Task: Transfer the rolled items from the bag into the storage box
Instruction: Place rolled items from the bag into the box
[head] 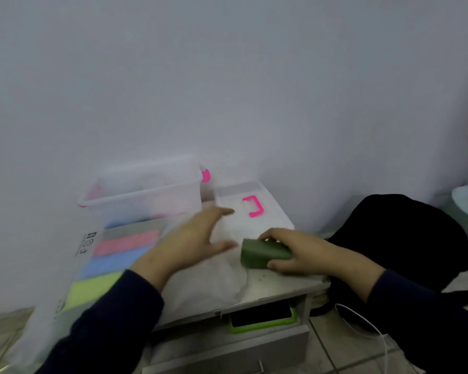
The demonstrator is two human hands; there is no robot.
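Observation:
My right hand [300, 252] grips a dark green rolled item [262, 253] resting on the low table's top [281, 286]. My left hand [195, 241] hovers open just left of it, fingers spread, blurred by motion. A clear plastic bag [73, 268] lies at the left, holding grey, pink, blue and light green rolled items. The clear storage box [143, 193] with pink latches stands open at the back left against the wall; its inside is too hazy to make out.
The box's clear lid [250, 205] with a pink handle lies behind my hands. A dark bag or cloth [400, 238] sits to the right. A green-cased device [262, 317] rests in the shelf under the table top. A white cable [362, 319] trails on the tiled floor.

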